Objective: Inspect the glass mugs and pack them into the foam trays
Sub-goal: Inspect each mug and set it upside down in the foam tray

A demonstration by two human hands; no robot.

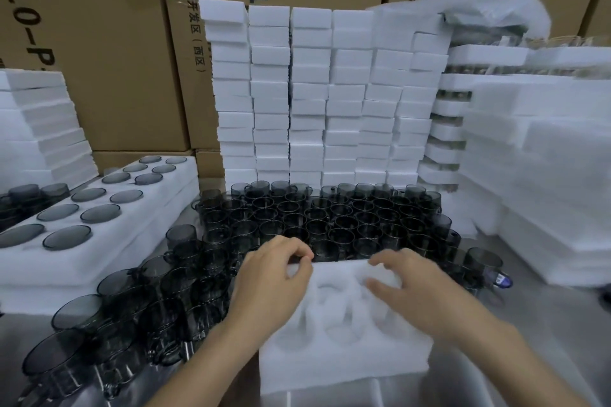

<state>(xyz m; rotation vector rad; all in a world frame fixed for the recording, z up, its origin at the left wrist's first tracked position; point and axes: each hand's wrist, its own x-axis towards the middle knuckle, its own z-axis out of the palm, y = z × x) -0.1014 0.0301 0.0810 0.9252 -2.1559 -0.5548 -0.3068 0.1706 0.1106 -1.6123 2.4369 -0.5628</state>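
White foam tray (344, 350) at lower centre on tabletop (535, 327). Left hand (274, 277) grip pinching far-left edge; right hand (426, 291) grip curled round far-right edge. Smoky glass mugs (330, 218) massed just beyond, also lower left.

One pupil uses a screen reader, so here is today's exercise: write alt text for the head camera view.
A left hand and a right hand grip the far edge of an empty foam tray. Beyond it stand dozens of dark glass mugs; a filled tray lies to the left, with foam stacks and cardboard boxes behind.
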